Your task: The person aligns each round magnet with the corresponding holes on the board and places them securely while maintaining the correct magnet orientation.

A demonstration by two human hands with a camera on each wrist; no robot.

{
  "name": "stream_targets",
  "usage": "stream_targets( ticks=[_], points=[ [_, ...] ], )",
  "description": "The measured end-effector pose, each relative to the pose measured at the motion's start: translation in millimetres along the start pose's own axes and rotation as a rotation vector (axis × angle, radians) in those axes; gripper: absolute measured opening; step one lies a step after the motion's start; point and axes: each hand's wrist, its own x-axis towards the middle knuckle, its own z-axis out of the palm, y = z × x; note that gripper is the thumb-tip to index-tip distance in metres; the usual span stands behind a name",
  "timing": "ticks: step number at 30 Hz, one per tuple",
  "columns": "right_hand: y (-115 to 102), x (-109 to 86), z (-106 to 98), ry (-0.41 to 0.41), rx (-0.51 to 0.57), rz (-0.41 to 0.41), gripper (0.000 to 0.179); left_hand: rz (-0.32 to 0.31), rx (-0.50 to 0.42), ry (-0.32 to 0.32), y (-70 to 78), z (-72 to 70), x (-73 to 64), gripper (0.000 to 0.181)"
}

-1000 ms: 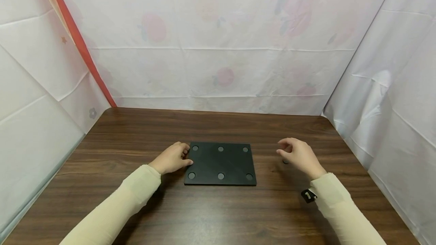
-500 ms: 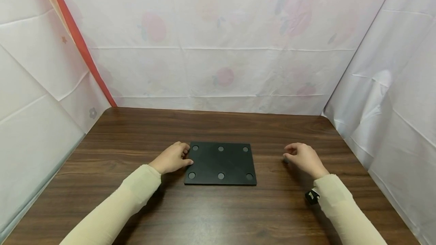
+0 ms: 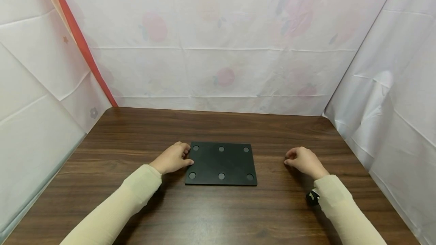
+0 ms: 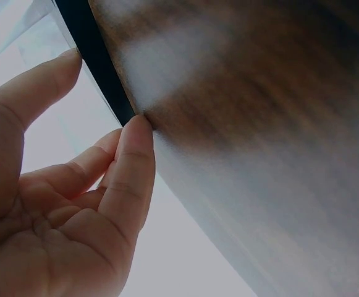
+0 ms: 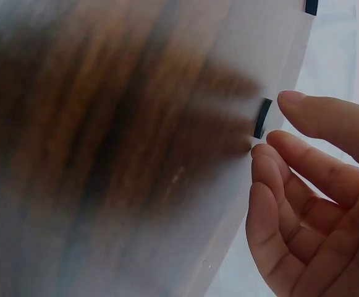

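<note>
A flat black board (image 3: 221, 163) with several round grey spots lies on the brown table. At its left edge is my left hand (image 3: 172, 158); the thumb tip rests on the board and the bent fingers touch its edge. In the left wrist view the board shows as a dark strip (image 4: 96, 59) against the thumb and a fingertip. To the right of the board my right hand (image 3: 303, 160) is low over the table. Its loosely bent thumb and fingers stand around a small black disc (image 5: 262, 119), with a slight gap at the thumb. In the head view the hand hides the disc.
The wood-grain table (image 3: 218, 214) reaches to a pale printed curtain (image 3: 218, 48) behind. White cloth hangs at both sides, with a red strip (image 3: 78, 41) on the left. A black band (image 3: 312, 198) shows at the right wrist.
My right hand has moved slightly right and down to the disc, covering it in the head view. The left hand and the board have stayed in place.
</note>
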Motion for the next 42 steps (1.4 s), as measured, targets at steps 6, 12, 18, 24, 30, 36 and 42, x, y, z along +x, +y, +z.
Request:
stream_targets(
  ticks=[6,12,18,24,30,36,42],
  points=[
    [-0.3,-1.5,0.1,-0.001,-0.017,-0.010,0.019,0.002,0.000,0.000,-0.1,0.1,-0.4,0.053],
    [-0.8,-2.2,0.6,0.004,-0.022,-0.010,0.016,0.000,-0.004,0.001,0.2,0.1,-0.8,0.053],
    [0.3,-1.6,1.7,0.005,-0.043,-0.017,0.015,0.003,-0.007,0.002,0.8,-0.2,-1.3,0.052],
    [0.9,-0.4,2.5,0.016,-0.059,-0.027,0.014,0.003,-0.004,0.003,1.1,-0.4,-1.3,0.052],
    [1.2,0.3,2.0,0.007,-0.065,-0.023,0.015,0.000,-0.003,-0.001,0.3,-0.1,-0.5,0.052],
    [1.5,0.6,1.7,0.000,-0.064,-0.020,0.017,-0.006,-0.003,-0.003,0.2,-0.2,0.1,0.053],
    [1.1,0.3,1.3,0.004,-0.058,-0.031,0.016,-0.008,-0.001,-0.004,0.3,-0.3,0.5,0.053]
  ],
)
